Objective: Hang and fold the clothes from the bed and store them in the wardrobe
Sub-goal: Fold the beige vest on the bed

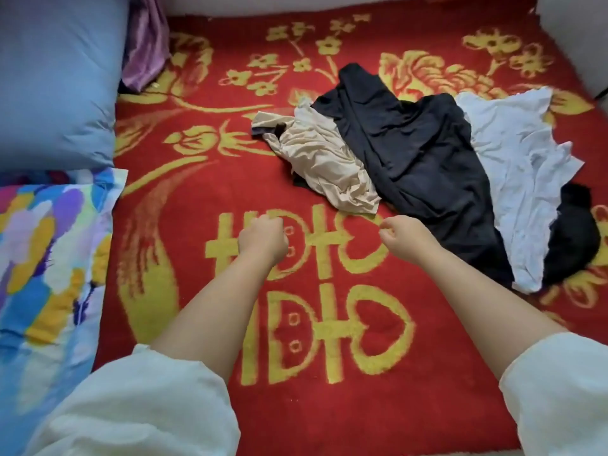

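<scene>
Both hands are held out over the middle of the bed, curled into loose fists with nothing in them. The left hand (261,238) hangs above the yellow double-happiness character woven into the red plush blanket (210,199); the right hand (403,236) is just beside the near edge of the clothes pile, not touching it. Both forearms are bare, with pale rolled-up sleeves (141,406) at the near edge.

Four garments lie in a crumpled row toward the right side of the bed, overlapping one another. From left to right: one cream satin garment (325,166), one large navy-black garment (414,166) laid partly over it, one white wrinkled garment (523,166) tucked beside and partly under the dark one, and one small black garment (574,238) at the right edge, half beneath the white one.

The only writing is the big yellow character on the blanket, among yellow flower patterns.

Along the left edge of the bed lie one plain blue pillow (56,80) and, nearer, one pillow with a multicoloured brush-stroke print (49,258). One purple shiny cloth (146,47) is bunched at the far left corner.
</scene>
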A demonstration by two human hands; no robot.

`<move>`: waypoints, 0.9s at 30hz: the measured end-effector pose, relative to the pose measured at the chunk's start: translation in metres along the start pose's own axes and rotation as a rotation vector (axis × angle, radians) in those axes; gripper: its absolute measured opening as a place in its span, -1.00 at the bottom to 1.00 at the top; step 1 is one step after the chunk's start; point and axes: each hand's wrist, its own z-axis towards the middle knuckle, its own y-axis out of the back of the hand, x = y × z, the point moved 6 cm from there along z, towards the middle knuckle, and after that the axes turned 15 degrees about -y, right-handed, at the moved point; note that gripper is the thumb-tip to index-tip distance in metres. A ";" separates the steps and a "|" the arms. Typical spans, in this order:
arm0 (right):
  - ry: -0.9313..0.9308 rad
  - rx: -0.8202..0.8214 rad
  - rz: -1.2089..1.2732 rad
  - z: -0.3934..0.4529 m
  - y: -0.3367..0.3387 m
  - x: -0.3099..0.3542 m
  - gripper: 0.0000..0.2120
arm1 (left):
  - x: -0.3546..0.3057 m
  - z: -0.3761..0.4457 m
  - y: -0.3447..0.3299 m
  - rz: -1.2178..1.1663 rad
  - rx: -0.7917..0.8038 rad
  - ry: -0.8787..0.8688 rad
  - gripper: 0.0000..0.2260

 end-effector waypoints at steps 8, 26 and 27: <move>-0.060 0.025 0.041 0.109 -0.104 -0.008 -0.58 | 0.023 0.056 -0.166 -0.154 0.169 0.041 -0.43; 0.004 0.153 0.320 0.130 -0.149 -0.015 -0.71 | 0.027 0.064 -0.242 -0.047 0.137 0.020 -0.19; 0.038 0.183 0.297 0.112 -0.156 -0.024 -0.73 | 0.028 0.063 -0.241 -0.074 0.133 0.029 -0.24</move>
